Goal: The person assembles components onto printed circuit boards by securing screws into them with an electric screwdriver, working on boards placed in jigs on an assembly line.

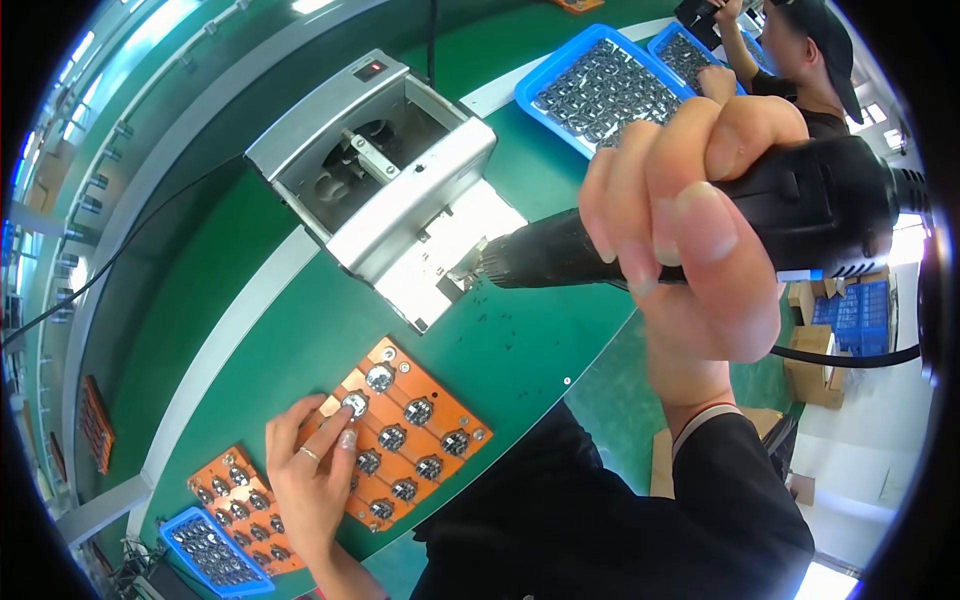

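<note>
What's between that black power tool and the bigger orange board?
In the head view, green tabletop strewn with small dark bits shows between the power tool and the orange board.

Blue crate [866, 312]; cardboard boxes [810, 380], just left of the crate; co-worker [812, 92] in a dark cap [832, 38], above the crate.

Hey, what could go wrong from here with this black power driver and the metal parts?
The right hand holds the black power driver with its tip apparently at the silver machine; a slip might knock it. The left hand could nudge the round part at its fingertips. Dark bits scattered on the green table might get under the orange fixture.
</note>
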The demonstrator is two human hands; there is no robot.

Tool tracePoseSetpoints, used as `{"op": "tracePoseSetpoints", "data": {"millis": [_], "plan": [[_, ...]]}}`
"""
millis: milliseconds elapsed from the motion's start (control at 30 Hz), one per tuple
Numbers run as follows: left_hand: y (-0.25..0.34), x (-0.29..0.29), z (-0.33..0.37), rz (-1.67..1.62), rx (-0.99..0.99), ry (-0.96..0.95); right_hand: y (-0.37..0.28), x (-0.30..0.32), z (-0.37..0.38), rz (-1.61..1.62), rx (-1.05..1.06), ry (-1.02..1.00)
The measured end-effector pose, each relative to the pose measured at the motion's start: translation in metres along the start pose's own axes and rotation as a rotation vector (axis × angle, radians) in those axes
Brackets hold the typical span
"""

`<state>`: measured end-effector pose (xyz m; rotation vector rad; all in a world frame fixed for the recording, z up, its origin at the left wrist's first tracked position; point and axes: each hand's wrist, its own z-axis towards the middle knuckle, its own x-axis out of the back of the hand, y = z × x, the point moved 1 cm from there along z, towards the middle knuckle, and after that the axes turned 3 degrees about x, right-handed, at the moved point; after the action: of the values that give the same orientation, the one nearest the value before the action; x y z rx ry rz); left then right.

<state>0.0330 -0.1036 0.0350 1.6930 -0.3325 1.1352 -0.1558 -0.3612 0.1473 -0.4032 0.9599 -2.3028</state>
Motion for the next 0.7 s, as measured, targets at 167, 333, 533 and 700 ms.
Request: {"op": "tracePoseSetpoints", "data": {"millis": [167, 333, 533, 700], "plan": [[-0.001, -0.001, 0.000, -0.011, -0.011, 0.005, -0.006, -0.014, 0.001, 0.012, -0.089, 0.053], [0.001, -0.001, 0.000, -0.016, -0.014, 0.008, 0.008, 0.001, 0.001, 0.029, 0.009, 0.003], [0.004, 0.000, 0.001, -0.015, -0.014, 0.019, -0.011, -0.026, 0.003, 0.081, -0.131, 0.103], [0.000, 0.001, -0.001, -0.020, -0.005, 0.043, -0.007, -0.027, -0.003, -0.181, -0.167, -0.106]]}}
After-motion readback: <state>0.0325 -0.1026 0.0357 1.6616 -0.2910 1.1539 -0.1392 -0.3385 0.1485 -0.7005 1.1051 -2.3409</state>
